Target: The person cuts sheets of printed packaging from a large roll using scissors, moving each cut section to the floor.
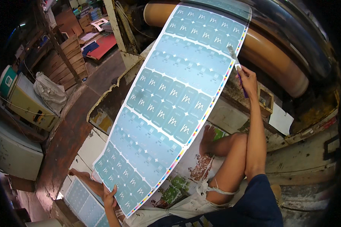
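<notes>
A long printed sheet [155, 102] in teal and pale blue slants across the view, its far end lying against the machine's roller. Around its near left edge, my left hand [110, 196] is closed, thumb on top and the other fingers partly hidden. My right hand [248, 79] grips a purple-handled knife [232, 53]. The knife's flat metal blade points away from me and overlaps the sheet's far right edge, by the strip of colour patches. Whether the blade touches the paper I cannot tell.
Large brown rollers [282, 62] cross the far right. A stack of similar printed sheets [83, 202] lies at the lower left. White paper [281, 118] hangs beside a small wooden box [266, 99]. Farther left are a pale sack [49, 90] and wooden planks [66, 56].
</notes>
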Demonstrator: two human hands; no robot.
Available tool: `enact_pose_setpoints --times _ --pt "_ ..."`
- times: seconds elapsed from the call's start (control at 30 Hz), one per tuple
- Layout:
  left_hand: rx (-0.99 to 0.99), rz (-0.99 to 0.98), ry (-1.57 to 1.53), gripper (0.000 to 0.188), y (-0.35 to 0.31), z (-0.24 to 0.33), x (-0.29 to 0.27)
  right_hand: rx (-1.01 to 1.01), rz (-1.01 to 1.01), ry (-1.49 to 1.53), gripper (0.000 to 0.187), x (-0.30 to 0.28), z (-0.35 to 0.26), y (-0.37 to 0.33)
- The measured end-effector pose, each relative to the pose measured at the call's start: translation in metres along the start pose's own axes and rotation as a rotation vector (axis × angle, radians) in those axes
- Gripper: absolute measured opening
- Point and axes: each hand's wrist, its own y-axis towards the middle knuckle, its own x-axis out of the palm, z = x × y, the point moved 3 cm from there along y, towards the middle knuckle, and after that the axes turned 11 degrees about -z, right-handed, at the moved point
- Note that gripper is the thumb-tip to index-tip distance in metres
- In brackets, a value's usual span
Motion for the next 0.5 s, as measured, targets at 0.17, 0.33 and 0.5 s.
enact_pose_setpoints --times 0.17,0.33,0.5 --pt "-0.029 0.039 -0.050 0.070 -0.012 0.022 0.023 -0.106 0.086 -0.612 0.033 -0.013 -0.011 -0.006" --pt "-0.101 0.140 -0.103 0.067 -0.042 0.026 0.017 -0.546 0.195 -0.751 0.059 0.015 -0.047 -0.003" --pt "-0.153 0.353 -0.243 0.032 -0.072 0.018 0.010 -0.575 -0.108 -0.864 0.079 0.030 -0.014 0.010"
